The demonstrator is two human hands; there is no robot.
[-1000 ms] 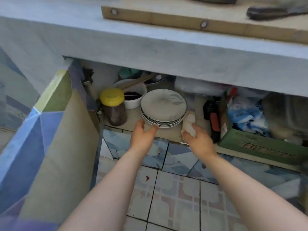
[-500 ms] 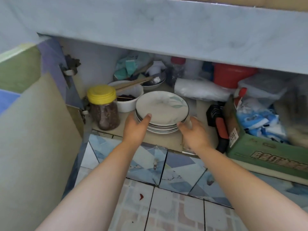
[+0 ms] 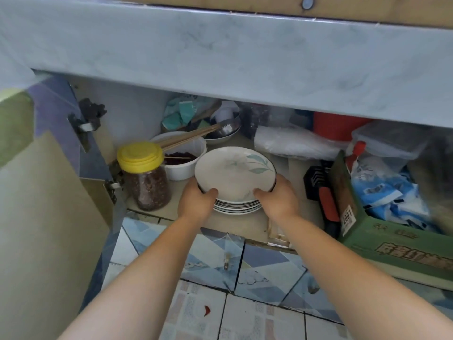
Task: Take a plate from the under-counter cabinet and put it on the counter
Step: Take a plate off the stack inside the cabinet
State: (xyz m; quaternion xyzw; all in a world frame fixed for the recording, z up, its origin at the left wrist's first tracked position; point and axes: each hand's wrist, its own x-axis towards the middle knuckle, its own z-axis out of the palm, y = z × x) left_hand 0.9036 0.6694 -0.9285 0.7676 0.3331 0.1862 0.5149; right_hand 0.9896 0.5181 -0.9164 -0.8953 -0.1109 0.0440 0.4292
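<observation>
Half a second ago your hands were only arriving at the stack, the left thumb just touching the near rim and the right hand short of it; now both are closed on the top plate (image 3: 235,171). Your left hand (image 3: 196,202) clamps its left edge, thumb hooked over the rim and fingers underneath, and your right hand (image 3: 278,198) mirrors that on the right edge. Both forearms reach forward and slightly inward, wrists straight, palms facing each other. The plate's near edge looks raised off the stack of plates (image 3: 236,207) below, though whether the far edge has cleared it is hard to judge from this angle. The plate is inside the cabinet (image 3: 245,223), under the counter (image 3: 220,52). A jar (image 3: 144,176) with a yellow lid stands just left of your left hand, a white bowl (image 3: 183,157) behind it, and a green box (image 3: 382,241) lies well to the right
</observation>
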